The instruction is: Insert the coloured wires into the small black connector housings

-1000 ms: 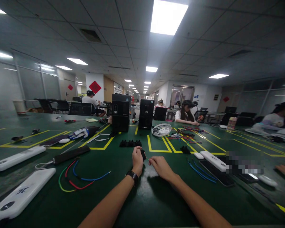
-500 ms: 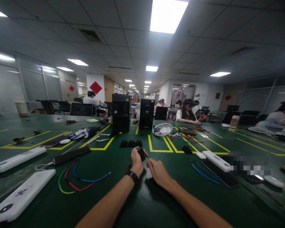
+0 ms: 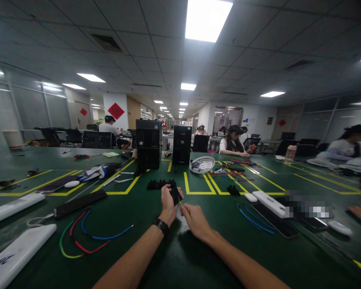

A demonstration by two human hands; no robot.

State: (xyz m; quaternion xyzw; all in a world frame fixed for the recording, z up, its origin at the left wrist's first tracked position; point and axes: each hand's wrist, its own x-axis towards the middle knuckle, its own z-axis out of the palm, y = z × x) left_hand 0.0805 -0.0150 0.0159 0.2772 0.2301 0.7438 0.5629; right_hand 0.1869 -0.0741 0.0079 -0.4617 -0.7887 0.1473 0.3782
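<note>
My left hand [image 3: 167, 205] is closed round a small black block-shaped part [image 3: 175, 195], held up over the green table. Its exact kind is too small to make out. A thin yellow-green wire [image 3: 181, 203] is pinched between the fingers of my right hand [image 3: 195, 220], and its end meets the near side of the block. Whether it sits inside a hole there cannot be seen. Just behind my left hand lies a row of similar black parts [image 3: 156, 184]. Left of my forearm lie curved blue [image 3: 108, 237], red [image 3: 83, 248] and green [image 3: 62, 245] wires.
Two black computer-like cases [image 3: 149, 144] stand further back. A white basket [image 3: 202, 165] and a heap of coloured wires [image 3: 234, 172] lie right of them. Blue wires [image 3: 252, 218], a phone [image 3: 275, 220] and white power banks [image 3: 21, 253] flank my arms. Other people sit around.
The view has turned slightly right, so the scene sits further left. Both hands stay together at the block; more of the black part shows above my left fingers.
</note>
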